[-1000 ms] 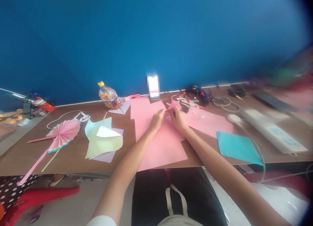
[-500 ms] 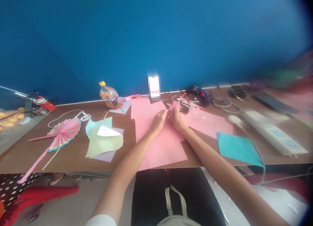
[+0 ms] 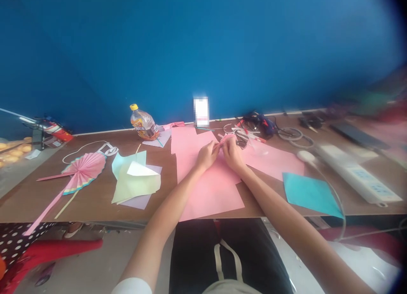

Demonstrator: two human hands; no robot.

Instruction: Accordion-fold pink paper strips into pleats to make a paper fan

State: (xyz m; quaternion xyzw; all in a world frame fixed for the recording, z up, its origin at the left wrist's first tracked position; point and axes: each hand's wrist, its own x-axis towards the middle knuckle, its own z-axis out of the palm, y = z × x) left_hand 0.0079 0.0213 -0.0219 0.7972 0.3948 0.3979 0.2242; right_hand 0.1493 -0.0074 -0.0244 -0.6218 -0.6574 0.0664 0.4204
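Both hands meet above pink paper sheets point(image 3: 210, 192) on the brown table. My left hand point(image 3: 207, 155) has its fingers pinched on a small piece of folded pink paper point(image 3: 226, 138). My right hand point(image 3: 233, 154) is closed around the same piece, whose pleated top shows just above the fingers. Much of the folded paper is hidden by the hands. At the left lies a round pleated pink paper fan point(image 3: 85, 171) with a blue and yellow edge and two pink strips.
Green, blue and white papers point(image 3: 136, 186) lie left of centre, near an orange drink bottle point(image 3: 143, 122). A teal sheet point(image 3: 311, 193), a white power strip point(image 3: 359, 175) and a cable point(image 3: 333, 188) are at the right. Paper scraps and a dark blue item point(image 3: 262, 123) lie behind my right hand.
The folded pink paper has tilted in my fingers, and less of its pleated top stands up. Both hands stay nearly in place, closed on it.
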